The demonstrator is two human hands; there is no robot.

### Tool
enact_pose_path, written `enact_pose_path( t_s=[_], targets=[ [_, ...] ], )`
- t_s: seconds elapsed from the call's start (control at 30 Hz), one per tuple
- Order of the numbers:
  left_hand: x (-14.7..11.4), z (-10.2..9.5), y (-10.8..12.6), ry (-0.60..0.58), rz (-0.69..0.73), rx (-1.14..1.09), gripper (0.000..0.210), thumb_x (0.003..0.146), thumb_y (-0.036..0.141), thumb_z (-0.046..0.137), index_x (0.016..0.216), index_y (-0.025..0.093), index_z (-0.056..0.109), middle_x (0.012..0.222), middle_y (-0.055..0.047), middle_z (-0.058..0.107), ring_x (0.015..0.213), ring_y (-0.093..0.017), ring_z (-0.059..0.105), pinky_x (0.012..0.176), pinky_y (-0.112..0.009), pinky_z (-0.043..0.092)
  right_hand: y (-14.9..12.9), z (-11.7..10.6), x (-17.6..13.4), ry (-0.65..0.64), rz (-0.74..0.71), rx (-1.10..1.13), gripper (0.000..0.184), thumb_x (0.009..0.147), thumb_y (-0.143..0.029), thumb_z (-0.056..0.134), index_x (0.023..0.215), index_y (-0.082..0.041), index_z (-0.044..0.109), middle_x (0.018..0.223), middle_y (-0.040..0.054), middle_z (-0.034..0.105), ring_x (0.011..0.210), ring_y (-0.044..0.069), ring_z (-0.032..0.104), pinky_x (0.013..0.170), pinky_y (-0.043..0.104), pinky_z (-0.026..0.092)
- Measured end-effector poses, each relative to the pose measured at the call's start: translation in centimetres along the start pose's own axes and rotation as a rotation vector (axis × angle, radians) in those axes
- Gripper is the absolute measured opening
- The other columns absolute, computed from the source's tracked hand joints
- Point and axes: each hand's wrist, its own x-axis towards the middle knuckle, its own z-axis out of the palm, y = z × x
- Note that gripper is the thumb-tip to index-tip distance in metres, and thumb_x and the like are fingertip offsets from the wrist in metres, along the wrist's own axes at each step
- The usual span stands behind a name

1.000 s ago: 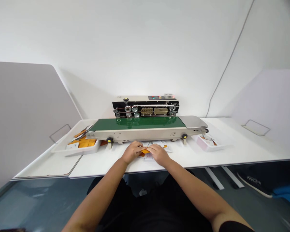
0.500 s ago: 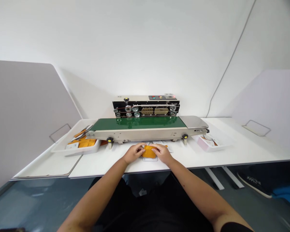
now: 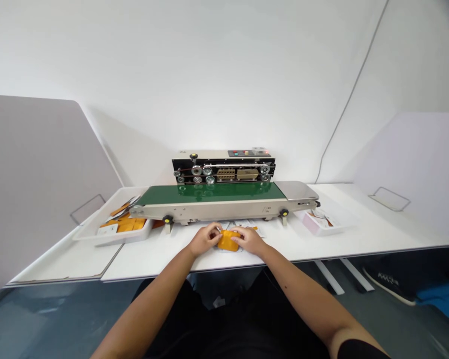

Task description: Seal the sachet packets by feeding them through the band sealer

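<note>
A small orange packet is held between my two hands, low over the white table in front of the sealing machine. My left hand pinches its left edge between thumb and fingers. At the upper right edge, my right hand grips it the same way. Beneath and behind the packet lie white printed packets, partly hidden by my hands and the conveyor.
Ahead stands a band sealer with a green conveyor belt. A white bin of orange and white packets sits at left, a smaller tray with packets at right. Grey panels flank the table.
The packet has tilted, showing its orange face flatter and wider, and it covers more of the white packet beneath. Both hands keep their hold; the view has shifted slightly.
</note>
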Motion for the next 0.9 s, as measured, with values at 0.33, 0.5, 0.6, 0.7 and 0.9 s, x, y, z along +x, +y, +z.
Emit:
enact_pose_path(
  t_s=[0.33, 0.5, 0.6, 0.7, 0.9],
  targets=[
    [0.0, -0.8, -0.2, 0.07, 0.066, 0.211, 0.033, 0.09, 0.032, 0.057, 0.119, 0.019, 0.049, 0.081, -0.001, 0.068, 0.066, -0.013, 0.059, 0.064, -0.024, 0.046, 0.7, -15.8, 7.3, 0.819, 0.171, 0.555, 0.045, 0.079, -0.033, 0.063, 0.121, -0.017, 0.057, 0.056, -0.0055, 0.057, 0.045, 0.009, 0.048, 0.041, 0.016, 0.035],
    [0.0, -1.0, -0.2, 0.072, 0.066, 0.263, 0.032, 0.09, 0.032, 0.057, 0.118, 0.019, 0.051, 0.08, 0.0, 0.068, 0.063, -0.013, 0.059, 0.062, -0.023, 0.046, 3.2, -21.5, 10.2, 1.116, 0.464, 0.51, 0.029, 0.077, -0.014, 0.053, 0.106, -0.016, 0.055, 0.054, -0.0046, 0.057, 0.042, 0.009, 0.049, 0.039, 0.015, 0.038],
    [-0.1, -1.1, 0.0, 0.076, 0.076, 0.271, 0.03, 0.09, 0.031, 0.057, 0.117, 0.02, 0.053, 0.079, 0.0, 0.069, 0.062, -0.013, 0.06, 0.061, -0.023, 0.046, 3.7, -21.6, 11.1, 1.011, 0.584, 0.539, 0.021, 0.078, -0.009, 0.054, 0.097, -0.015, 0.055, 0.053, -0.0029, 0.057, 0.041, 0.008, 0.048, 0.04, 0.015, 0.04],
    [-0.1, -1.1, -0.1, 0.072, 0.078, 0.274, 0.028, 0.089, 0.029, 0.057, 0.116, 0.02, 0.054, 0.079, 0.001, 0.07, 0.062, -0.013, 0.06, 0.061, -0.022, 0.046, 3.3, -20.8, 12.1, 0.883, 0.619, 0.558, 0.017, 0.076, -0.006, 0.06, 0.091, -0.013, 0.056, 0.055, 0.0005, 0.059, 0.043, 0.008, 0.051, 0.042, 0.017, 0.043],
    [0.0, -1.3, -0.1, 0.097, 0.111, 0.371, 0.025, 0.087, 0.026, 0.059, 0.111, 0.02, 0.06, 0.083, -0.002, 0.069, 0.07, -0.015, 0.062, 0.069, -0.026, 0.049, 1.3, -19.5, 12.5, 0.752, 0.626, 0.496, 0.026, 0.08, -0.015, 0.067, 0.105, -0.011, 0.06, 0.068, 0.0048, 0.065, 0.054, 0.012, 0.055, 0.052, 0.023, 0.049]
  ],
)
